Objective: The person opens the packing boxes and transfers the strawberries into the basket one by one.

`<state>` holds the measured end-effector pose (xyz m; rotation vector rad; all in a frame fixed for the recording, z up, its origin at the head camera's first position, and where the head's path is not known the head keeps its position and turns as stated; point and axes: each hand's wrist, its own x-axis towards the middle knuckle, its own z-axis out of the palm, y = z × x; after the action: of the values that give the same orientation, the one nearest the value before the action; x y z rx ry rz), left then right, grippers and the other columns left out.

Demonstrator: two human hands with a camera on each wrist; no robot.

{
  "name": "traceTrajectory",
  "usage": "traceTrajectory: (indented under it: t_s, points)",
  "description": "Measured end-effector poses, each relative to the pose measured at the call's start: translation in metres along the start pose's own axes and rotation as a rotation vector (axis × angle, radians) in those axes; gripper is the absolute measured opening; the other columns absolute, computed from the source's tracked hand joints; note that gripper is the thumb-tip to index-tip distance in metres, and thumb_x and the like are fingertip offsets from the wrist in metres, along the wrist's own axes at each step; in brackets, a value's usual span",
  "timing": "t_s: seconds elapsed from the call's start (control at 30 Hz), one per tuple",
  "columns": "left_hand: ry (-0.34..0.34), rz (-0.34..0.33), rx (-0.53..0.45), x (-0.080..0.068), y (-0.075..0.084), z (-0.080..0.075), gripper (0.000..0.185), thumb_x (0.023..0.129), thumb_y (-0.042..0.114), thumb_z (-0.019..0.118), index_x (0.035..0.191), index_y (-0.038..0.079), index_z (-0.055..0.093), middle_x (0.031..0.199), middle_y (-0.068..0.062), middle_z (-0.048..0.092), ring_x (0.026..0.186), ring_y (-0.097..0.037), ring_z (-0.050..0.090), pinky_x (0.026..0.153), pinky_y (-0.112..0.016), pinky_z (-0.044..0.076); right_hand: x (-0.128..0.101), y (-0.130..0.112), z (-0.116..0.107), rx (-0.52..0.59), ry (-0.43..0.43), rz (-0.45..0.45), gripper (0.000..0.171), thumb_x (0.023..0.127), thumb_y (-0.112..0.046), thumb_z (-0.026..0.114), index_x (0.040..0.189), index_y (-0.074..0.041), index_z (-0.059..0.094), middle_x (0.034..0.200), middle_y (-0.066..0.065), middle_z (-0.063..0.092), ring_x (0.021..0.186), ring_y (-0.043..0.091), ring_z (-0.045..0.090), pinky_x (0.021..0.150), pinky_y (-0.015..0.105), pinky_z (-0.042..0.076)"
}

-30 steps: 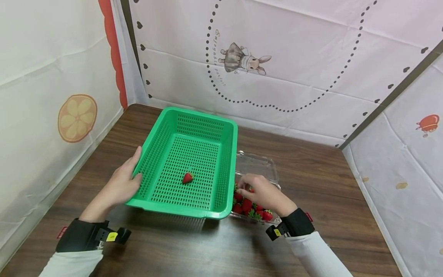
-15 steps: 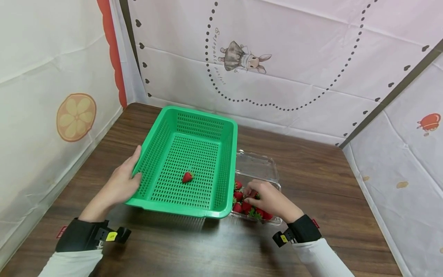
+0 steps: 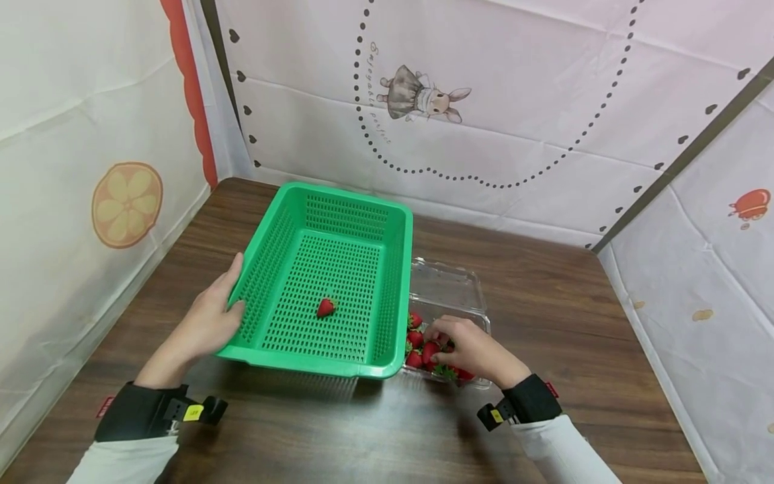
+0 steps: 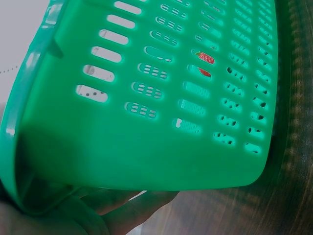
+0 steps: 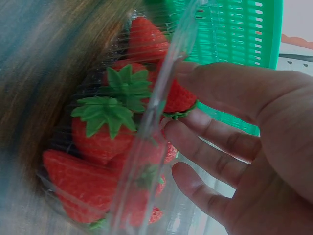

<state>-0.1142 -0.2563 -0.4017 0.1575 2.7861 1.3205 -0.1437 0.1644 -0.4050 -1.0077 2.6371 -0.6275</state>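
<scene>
My left hand [image 3: 208, 321] grips the left rim of a green perforated plastic basket [image 3: 314, 365], with the index finger stretched along it. One strawberry [image 3: 326, 308] lies on the basket floor. Right of the basket, a clear plastic clamshell box [image 3: 446, 282] holds several strawberries [image 3: 414, 338] with green leaves. My right hand [image 3: 474, 346] reaches into this box. The right wrist view has its thumb and fingertips around a strawberry [image 5: 180, 98] at the box wall. In the left wrist view, fingers [image 4: 142, 208] pass behind the basket's side.
Everything stands on a dark wood-grain table [image 3: 544, 302]. White printed cloth [image 3: 502, 81] hangs at the back and both sides. The box's lid lies folded back, away from me, and the basket's right side partly covers the box.
My right hand moved slightly right and toward me within the box, then its fingers settled around a strawberry. The left hand and basket hold still, while the head view shifts slightly.
</scene>
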Motion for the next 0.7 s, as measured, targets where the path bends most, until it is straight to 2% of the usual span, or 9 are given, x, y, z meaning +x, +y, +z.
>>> traceTrajectory:
  t_s: [0.17,0.47,0.7]
  points:
    - [0.001,0.0,-0.002,0.0001,0.0001,-0.0004,0.077,0.097,-0.001,0.037,0.154,0.018,-0.012,0.16,-0.027,0.004,0.141,-0.047,0.022,0.105,-0.067,0.025,0.0003,0.0024,0.0027,-0.003,-0.001,-0.003,0.029,0.083,-0.011,0.075,0.11,-0.007,0.065,0.102,0.005,0.063,0.09,0.021,0.06,0.079,0.038,0.054]
    - [0.006,0.004,-0.013,0.001,-0.002,0.0008,0.078,0.097,-0.002,0.036,0.154,0.018,-0.012,0.16,-0.027,0.002,0.144,-0.049,0.013,0.108,-0.068,0.02,-0.0008,0.0046,0.0064,-0.025,0.012,-0.016,0.031,0.083,-0.013,0.075,0.113,-0.008,0.068,0.106,0.004,0.064,0.091,0.018,0.06,0.077,0.034,0.053]
    - [0.01,-0.001,-0.01,0.0016,-0.0026,0.0015,0.078,0.097,-0.003,0.037,0.154,0.018,-0.012,0.16,-0.027,0.003,0.143,-0.049,0.017,0.107,-0.068,0.022,-0.0006,0.0046,0.008,-0.031,0.008,-0.002,0.029,0.084,-0.013,0.074,0.113,-0.008,0.069,0.108,0.005,0.063,0.092,0.017,0.06,0.078,0.033,0.053]
